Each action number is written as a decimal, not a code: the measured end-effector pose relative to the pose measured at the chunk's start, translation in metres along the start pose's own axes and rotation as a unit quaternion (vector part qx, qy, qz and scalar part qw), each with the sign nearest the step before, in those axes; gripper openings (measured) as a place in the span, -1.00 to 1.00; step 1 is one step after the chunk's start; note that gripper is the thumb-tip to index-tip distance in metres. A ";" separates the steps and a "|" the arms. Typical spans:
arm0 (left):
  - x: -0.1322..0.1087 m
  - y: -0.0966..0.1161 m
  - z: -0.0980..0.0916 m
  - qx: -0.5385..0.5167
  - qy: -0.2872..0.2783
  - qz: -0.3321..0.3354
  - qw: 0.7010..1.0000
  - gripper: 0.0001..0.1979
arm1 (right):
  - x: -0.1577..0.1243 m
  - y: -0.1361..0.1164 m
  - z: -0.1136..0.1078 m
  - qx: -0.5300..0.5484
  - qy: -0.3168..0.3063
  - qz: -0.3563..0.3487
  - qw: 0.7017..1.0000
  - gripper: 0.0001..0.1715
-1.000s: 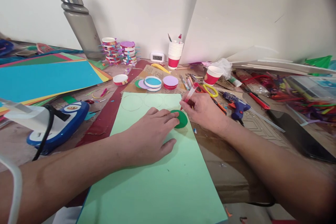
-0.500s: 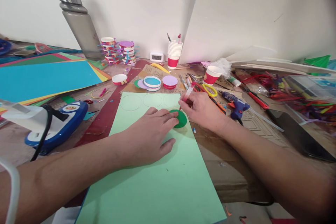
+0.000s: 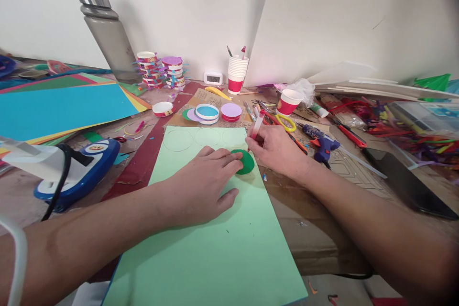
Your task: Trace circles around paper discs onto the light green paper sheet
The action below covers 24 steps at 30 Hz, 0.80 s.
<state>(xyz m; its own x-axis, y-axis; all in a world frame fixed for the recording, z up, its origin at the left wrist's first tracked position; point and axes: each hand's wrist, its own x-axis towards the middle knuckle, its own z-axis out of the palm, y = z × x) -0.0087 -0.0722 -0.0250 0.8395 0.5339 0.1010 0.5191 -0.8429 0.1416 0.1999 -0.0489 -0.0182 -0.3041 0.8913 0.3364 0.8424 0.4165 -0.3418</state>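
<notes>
A light green paper sheet (image 3: pixel 215 239) lies in front of me with three pencilled circles (image 3: pixel 178 140) along its far edge. My left hand (image 3: pixel 204 184) rests flat on the sheet, its fingertips pressing down a dark green disc (image 3: pixel 247 163) near the right edge. My right hand (image 3: pixel 278 149) grips a red-capped pen (image 3: pixel 256 125) upright, its tip at the far edge of the disc.
Round colored lids (image 3: pixel 208 112), paper cups (image 3: pixel 289 101), yellow scissors (image 3: pixel 287 123) and a blue glue gun (image 3: pixel 322 146) lie beyond the sheet. Colored paper sheets (image 3: pixel 60 105) and a blue-white device (image 3: pixel 71 165) sit left; a grey bottle (image 3: pixel 107 33) stands at the wall.
My right hand and pen have edged slightly along the far rim of the green disc. The left hand keeps its hold on the disc.
</notes>
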 end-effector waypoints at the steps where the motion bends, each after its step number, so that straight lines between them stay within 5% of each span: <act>1: 0.000 0.000 0.000 0.000 0.001 0.001 1.000 -0.62 | 0.000 0.000 0.000 0.002 -0.001 0.002 1.000 -0.79; 24: 0.004 -0.007 0.000 -0.029 0.012 0.001 1.000 -0.68 | 0.003 -0.002 0.007 0.048 0.039 -0.005 0.998 -0.79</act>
<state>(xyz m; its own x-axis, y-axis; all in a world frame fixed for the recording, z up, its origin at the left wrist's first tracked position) -0.0094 -0.0643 -0.0253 0.8357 0.5350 0.1239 0.5073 -0.8385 0.1988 0.1939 -0.0463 -0.0226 -0.2741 0.8720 0.4056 0.7914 0.4441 -0.4199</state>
